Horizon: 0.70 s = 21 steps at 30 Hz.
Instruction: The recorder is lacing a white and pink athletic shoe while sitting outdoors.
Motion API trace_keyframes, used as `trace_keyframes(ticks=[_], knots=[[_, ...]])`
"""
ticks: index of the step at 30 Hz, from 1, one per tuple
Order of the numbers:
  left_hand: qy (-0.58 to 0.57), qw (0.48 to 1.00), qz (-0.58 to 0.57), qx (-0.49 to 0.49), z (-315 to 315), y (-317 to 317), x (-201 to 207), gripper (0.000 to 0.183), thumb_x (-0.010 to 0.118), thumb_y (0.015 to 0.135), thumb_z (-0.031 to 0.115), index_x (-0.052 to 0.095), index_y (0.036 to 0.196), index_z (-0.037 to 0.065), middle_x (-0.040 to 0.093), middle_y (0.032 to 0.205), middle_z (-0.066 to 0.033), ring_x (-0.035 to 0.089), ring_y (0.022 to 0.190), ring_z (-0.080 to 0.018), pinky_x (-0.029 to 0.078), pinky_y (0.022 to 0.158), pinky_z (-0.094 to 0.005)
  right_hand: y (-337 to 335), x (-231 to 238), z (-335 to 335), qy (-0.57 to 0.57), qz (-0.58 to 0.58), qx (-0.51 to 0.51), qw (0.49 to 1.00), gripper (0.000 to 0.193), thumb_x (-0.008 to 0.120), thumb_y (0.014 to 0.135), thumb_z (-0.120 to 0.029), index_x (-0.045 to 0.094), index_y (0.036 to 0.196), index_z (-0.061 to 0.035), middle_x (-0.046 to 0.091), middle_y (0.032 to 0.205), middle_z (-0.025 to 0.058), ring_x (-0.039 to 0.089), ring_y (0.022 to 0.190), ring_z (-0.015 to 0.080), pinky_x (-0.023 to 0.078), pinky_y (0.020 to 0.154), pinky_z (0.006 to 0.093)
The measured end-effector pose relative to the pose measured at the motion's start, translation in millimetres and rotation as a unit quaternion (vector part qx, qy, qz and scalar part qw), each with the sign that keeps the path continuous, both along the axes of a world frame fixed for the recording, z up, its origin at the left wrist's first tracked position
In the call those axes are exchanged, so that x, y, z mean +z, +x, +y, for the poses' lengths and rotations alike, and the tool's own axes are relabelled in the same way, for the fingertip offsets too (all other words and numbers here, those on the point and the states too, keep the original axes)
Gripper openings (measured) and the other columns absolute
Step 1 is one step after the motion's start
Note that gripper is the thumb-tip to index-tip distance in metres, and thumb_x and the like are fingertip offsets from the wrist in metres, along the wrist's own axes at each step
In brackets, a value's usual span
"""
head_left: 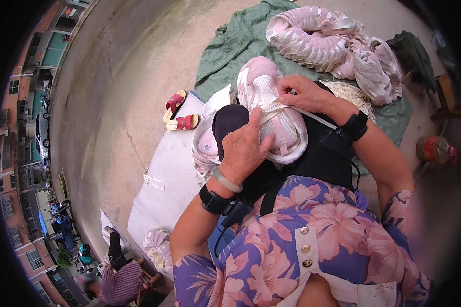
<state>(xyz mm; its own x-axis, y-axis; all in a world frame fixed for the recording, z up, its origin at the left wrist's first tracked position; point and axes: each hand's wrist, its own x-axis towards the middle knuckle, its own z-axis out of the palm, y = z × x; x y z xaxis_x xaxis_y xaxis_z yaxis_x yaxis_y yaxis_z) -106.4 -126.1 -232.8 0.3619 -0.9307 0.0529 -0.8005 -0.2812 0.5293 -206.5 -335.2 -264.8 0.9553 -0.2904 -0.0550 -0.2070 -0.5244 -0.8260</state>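
A pink and white sneaker (271, 97) lies on a black cloth (317, 158) over my lap, toe pointing away. My left hand (243, 148) grips its near side and tongue, thumb pressed against the white mesh. My right hand (304, 94) pinches a white shoelace (317, 118) at the upper eyelets; the lace runs out past my right wrist. Both wrists carry black bands, and a pale bangle sits on the left one. A second pink sneaker (207, 143) lies just left of the held one, partly hidden by my left hand.
A heap of pink and white sneakers (333, 46) rests on a green cloth (235, 46) ahead. Red sandals (179, 113) lie on the concrete beside a white sack (164, 189). A jar with a red lid (435, 149) stands at right. Another person (119, 281) sits at lower left.
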Motion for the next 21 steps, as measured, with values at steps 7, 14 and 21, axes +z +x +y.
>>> trace_keyframes(ticks=[7, 14, 21], knots=[[-0.008, 0.998, -0.054, -0.043, 5, 3, -11, 0.057, 0.064, 0.080, 0.020, 0.043, 0.131, 0.007, 0.061, 0.070, -0.0130, 0.062, 0.061, -0.0306, 0.047, 0.053, -0.0391, 8, 18, 11, -0.151, -0.088, -0.032, 0.984, 0.017, 0.051, 0.083, -0.020, 0.048, 0.079, -0.0037, 0.057, 0.074, 0.0153, 0.055, 0.073, 0.0351, 0.040, 0.061, 0.0434], [0.013, 0.990, -0.117, -0.072, 0, 5, -14, 0.056, 0.060, 0.082, 0.020, 0.040, 0.133, 0.011, 0.056, 0.062, -0.0099, 0.058, 0.053, -0.0280, 0.043, 0.046, -0.0399, 28, 49, 10, 0.107, 0.012, 0.102, 0.989, 0.022, 0.052, 0.086, -0.024, 0.055, 0.078, -0.0031, 0.058, 0.067, 0.0105, 0.058, 0.059, 0.0224, 0.044, 0.052, 0.0355], [-0.016, 0.988, -0.129, -0.083, 3, 4, -19, 0.058, 0.060, 0.082, 0.021, 0.038, 0.136, 0.013, 0.053, 0.060, -0.0081, 0.055, 0.049, -0.0278, 0.041, 0.043, -0.0407, 46, 57, 9, 0.074, 0.267, 0.101, 0.955, 0.039, 0.050, 0.090, -0.032, 0.056, 0.069, 0.0009, 0.056, 0.051, 0.0087, 0.053, 0.040, 0.0141, 0.042, 0.038, 0.0275]])
